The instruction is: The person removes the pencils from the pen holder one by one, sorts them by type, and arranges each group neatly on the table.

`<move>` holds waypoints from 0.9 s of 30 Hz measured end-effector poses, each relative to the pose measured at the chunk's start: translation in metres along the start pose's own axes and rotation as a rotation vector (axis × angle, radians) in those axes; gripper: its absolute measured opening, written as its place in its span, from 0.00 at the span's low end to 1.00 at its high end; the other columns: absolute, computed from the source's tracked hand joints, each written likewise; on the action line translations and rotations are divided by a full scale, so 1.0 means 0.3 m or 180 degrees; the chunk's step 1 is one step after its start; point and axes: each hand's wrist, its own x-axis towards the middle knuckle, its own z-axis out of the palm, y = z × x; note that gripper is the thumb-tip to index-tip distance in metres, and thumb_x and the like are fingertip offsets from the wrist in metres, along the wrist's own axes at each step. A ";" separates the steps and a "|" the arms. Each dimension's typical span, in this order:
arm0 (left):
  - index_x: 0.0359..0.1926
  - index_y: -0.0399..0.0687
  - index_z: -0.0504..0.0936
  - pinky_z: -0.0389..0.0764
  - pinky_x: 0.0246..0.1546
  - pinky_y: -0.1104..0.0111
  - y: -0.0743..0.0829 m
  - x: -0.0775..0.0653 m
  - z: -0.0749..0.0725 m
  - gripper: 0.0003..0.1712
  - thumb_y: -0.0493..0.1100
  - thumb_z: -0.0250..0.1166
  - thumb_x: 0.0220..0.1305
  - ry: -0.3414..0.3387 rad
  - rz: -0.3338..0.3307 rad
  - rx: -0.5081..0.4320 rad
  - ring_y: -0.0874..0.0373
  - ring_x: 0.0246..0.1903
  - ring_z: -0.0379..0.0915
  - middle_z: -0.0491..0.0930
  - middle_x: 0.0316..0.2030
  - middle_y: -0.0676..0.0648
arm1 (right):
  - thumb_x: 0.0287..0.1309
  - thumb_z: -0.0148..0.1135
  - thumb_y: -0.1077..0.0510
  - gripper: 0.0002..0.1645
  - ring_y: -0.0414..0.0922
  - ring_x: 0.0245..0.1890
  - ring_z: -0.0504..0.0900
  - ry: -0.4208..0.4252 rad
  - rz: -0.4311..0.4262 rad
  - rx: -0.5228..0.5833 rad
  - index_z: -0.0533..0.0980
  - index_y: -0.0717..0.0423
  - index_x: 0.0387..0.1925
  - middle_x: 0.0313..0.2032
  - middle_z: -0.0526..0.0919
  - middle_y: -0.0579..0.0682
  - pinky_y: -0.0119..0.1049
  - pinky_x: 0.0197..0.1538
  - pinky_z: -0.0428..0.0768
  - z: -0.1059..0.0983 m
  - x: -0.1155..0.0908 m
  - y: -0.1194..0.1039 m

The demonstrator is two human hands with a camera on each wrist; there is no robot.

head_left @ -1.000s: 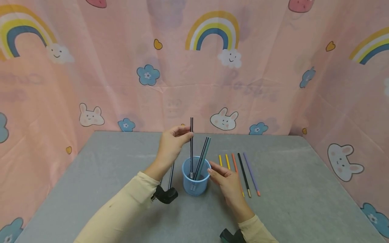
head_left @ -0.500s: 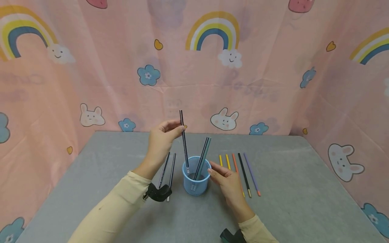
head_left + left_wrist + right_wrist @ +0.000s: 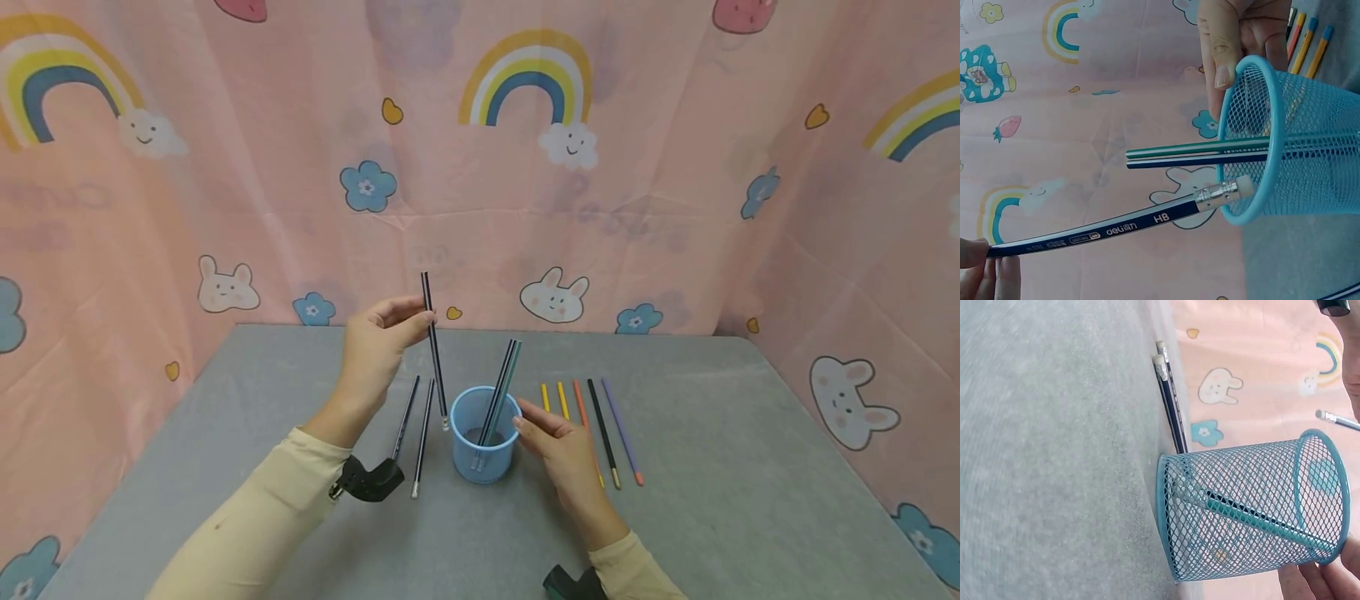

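My left hand (image 3: 378, 342) pinches a dark blue HB pencil (image 3: 434, 354) near its top, between thumb and fingers. The pencil's white eraser end (image 3: 1244, 185) points down, just left of the cup's rim in the head view. A light blue mesh pencil cup (image 3: 483, 462) stands upright on the table. At its right side, my right hand (image 3: 566, 458) grips the rim. Inside the cup lean a green pencil (image 3: 1179, 150) and a dark blue pencil (image 3: 1172, 162), eraser ends down, as the right wrist view shows through the mesh.
Left of the cup lie two dark striped pencils, one nearer (image 3: 423, 442) and one farther left (image 3: 406, 417). On the right, several pencils lie in a row, including a black one (image 3: 603, 433) and a purple one (image 3: 622, 432). A pink printed curtain (image 3: 480, 217) surrounds the grey table.
My left hand has drawn the dark blue pencil up and left, from inside the cup to outside its left rim. My right hand stays at the cup.
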 end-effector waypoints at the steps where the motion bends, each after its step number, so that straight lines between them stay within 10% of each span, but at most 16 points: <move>1: 0.52 0.33 0.82 0.85 0.43 0.74 -0.001 0.001 -0.005 0.16 0.34 0.67 0.64 0.0005 -0.0015 0.0012 0.68 0.35 0.82 0.85 0.41 0.46 | 0.60 0.68 0.63 0.21 0.30 0.41 0.85 -0.0001 0.0002 0.0006 0.80 0.62 0.56 0.54 0.84 0.59 0.29 0.47 0.85 0.000 0.000 0.000; 27: 0.53 0.35 0.84 0.85 0.49 0.67 -0.121 0.006 -0.072 0.17 0.37 0.67 0.65 -0.0314 -0.0356 0.0743 0.61 0.41 0.84 0.85 0.50 0.36 | 0.61 0.67 0.63 0.22 0.28 0.42 0.85 -0.0046 -0.0021 -0.0004 0.79 0.61 0.57 0.56 0.83 0.59 0.29 0.48 0.84 -0.001 -0.004 -0.005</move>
